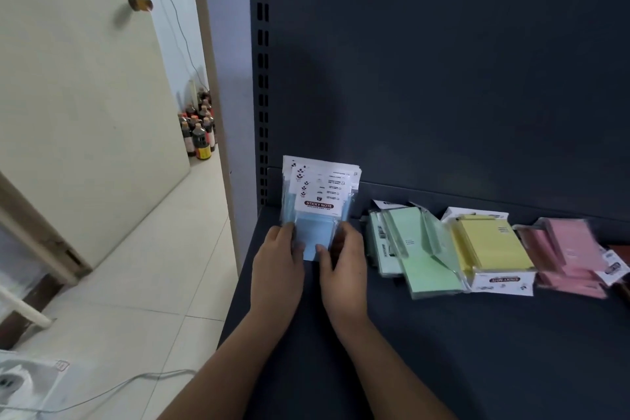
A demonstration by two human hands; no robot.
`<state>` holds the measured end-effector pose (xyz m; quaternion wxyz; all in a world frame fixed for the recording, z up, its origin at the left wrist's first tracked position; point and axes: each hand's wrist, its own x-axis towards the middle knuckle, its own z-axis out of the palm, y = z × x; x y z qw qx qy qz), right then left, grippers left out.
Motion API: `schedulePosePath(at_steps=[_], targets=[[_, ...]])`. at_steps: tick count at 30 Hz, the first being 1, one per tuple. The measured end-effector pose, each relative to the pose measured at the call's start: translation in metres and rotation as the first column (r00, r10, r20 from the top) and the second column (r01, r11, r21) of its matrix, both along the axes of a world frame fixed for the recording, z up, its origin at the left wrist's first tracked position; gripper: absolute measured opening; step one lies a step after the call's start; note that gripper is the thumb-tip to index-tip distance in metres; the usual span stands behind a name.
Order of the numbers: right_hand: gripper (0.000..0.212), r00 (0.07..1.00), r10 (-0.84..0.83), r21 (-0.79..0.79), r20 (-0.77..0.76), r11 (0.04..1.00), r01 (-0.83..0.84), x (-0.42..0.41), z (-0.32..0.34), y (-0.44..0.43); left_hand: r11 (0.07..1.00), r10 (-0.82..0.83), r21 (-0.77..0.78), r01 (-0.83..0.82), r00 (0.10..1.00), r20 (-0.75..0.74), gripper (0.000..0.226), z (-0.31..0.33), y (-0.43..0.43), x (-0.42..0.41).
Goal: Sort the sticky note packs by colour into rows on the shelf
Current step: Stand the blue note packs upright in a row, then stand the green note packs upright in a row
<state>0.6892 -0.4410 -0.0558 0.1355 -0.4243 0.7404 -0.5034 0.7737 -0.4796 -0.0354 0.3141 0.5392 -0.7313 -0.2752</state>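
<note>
The shelf is dark painted metal, matt and faintly grainy. Its back panel has the same dull finish, and the slotted upright beside it also looks like metal. The blue packs are paper pads in clear plastic sleeves with a soft sheen, topped by white printed card. The green packs are wrapped in glossier, crinkled clear film that catches the light. The yellow pack is matt paper with a white card header under film. The pink packs are paper in the same shiny wrap. The floor tiles are smooth and lightly glazed. The door has a matt painted face and a brassy metal knob. The bottles look glossy.
</note>
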Motion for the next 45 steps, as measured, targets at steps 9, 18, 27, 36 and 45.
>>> schedulePosePath(at_steps=[9, 18, 27, 36, 45], targets=[[0.05, 0.997, 0.013, 0.008, 0.082, 1.0, -0.014, -0.002, 0.002, 0.006, 0.999, -0.029, 0.022, 0.03, 0.998, -0.051, 0.039, 0.002, 0.0, 0.006], [0.044, 1.0, -0.004, -0.041, 0.026, 0.999, 0.005, -0.013, 0.023, 0.024, 0.996, -0.002, -0.092, -0.009, 0.994, -0.113, 0.038, 0.019, 0.018, 0.004], [0.034, 0.982, -0.146, -0.193, -0.124, 0.974, 0.12, -0.044, 0.048, 0.068, 0.914, -0.4, -0.045, 0.404, 0.875, -0.273, 0.012, 0.024, 0.048, -0.043], [0.022, 0.9, -0.404, -0.147, -0.165, 0.912, 0.382, -0.074, 0.043, 0.114, 0.821, -0.495, 0.129, 0.556, 0.807, -0.321, 0.035, 0.026, 0.059, -0.084], [0.048, 0.912, -0.213, 0.107, -0.352, 0.958, 0.265, -0.104, 0.036, 0.091, 0.786, -0.446, 0.273, 0.555, 0.814, -0.372, 0.038, 0.029, 0.064, -0.101]])
